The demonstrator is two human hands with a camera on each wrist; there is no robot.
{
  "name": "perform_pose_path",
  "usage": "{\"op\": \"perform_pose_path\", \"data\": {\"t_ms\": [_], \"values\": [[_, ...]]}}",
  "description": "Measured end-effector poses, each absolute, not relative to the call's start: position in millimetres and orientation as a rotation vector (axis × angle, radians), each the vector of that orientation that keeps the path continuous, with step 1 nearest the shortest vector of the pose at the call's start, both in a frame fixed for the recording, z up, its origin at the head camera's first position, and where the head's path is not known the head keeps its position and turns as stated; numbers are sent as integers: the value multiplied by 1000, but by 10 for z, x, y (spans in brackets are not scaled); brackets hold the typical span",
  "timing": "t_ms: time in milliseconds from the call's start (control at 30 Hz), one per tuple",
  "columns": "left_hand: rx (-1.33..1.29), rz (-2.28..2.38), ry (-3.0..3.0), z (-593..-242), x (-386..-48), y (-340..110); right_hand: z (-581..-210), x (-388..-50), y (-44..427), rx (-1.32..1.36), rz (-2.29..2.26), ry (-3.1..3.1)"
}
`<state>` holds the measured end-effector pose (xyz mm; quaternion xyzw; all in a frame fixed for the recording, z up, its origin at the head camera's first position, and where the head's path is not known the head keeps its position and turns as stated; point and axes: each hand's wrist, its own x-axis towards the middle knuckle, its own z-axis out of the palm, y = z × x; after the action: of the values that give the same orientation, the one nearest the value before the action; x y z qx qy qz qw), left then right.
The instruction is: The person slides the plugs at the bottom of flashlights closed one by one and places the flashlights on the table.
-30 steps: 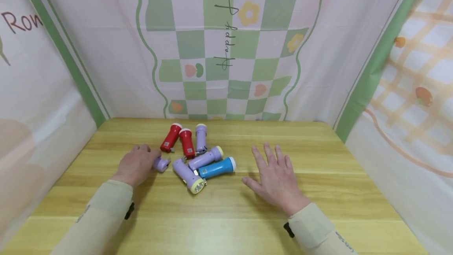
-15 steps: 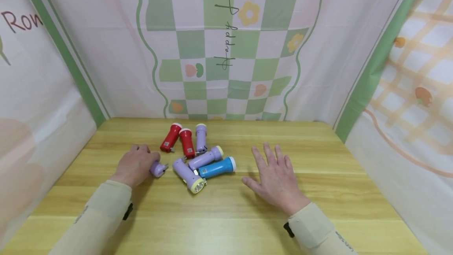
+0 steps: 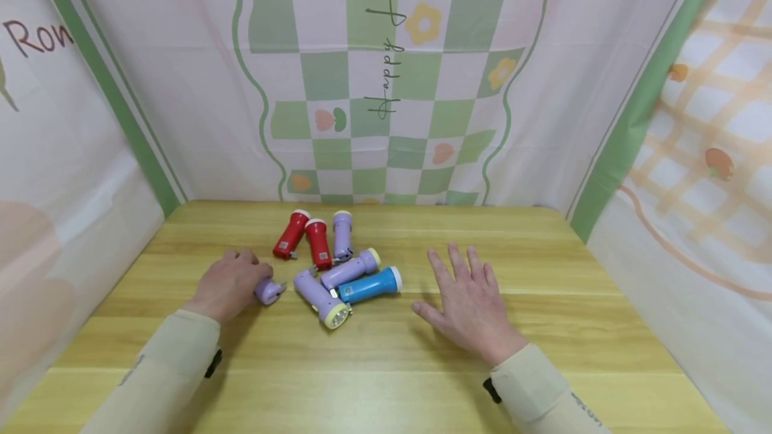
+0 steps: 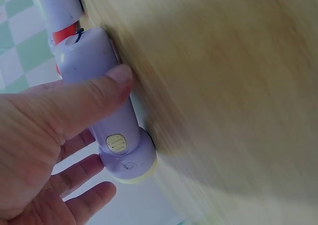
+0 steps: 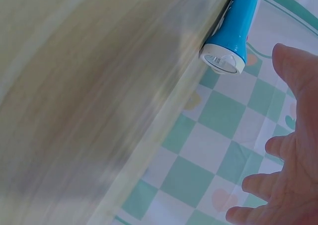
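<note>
My left hand (image 3: 226, 284) grips a purple flashlight (image 3: 268, 291) at the left of the wooden table. In the left wrist view the thumb lies across that flashlight's body (image 4: 119, 123), while the other fingers are partly hidden behind it; its yellow switch and lens rim show. Spread and holding nothing, my right hand (image 3: 470, 310) is over the right part of the table. Nearest to it is a blue flashlight (image 3: 369, 285) with a white head, which also appears at the top of the right wrist view.
Between the hands lie two more yellow-rimmed purple flashlights, one (image 3: 322, 299) with its lens toward me and one (image 3: 352, 270) beside the blue. Farther back are two red flashlights (image 3: 292, 234) and an all-purple one (image 3: 342, 234). A printed curtain (image 3: 386, 86) encloses the table.
My left hand has drawn its purple flashlight slightly left and nearer to me, away from the group. The right hand and the other flashlights have stayed in place.
</note>
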<state>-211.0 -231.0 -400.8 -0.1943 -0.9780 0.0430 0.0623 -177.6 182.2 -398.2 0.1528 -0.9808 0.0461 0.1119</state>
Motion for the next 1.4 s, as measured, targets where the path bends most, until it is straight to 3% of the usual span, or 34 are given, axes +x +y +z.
{"op": "perform_pose_path", "data": {"t_ms": [500,1400], "values": [[-651,205,-2934,-3970,-2070,-2281,-3993,-1772,1823,452,152,-2886],[-768,-57,-3003,-4059,-2038,-2300,-4008,-1755,1819,459,151,-2863]]}}
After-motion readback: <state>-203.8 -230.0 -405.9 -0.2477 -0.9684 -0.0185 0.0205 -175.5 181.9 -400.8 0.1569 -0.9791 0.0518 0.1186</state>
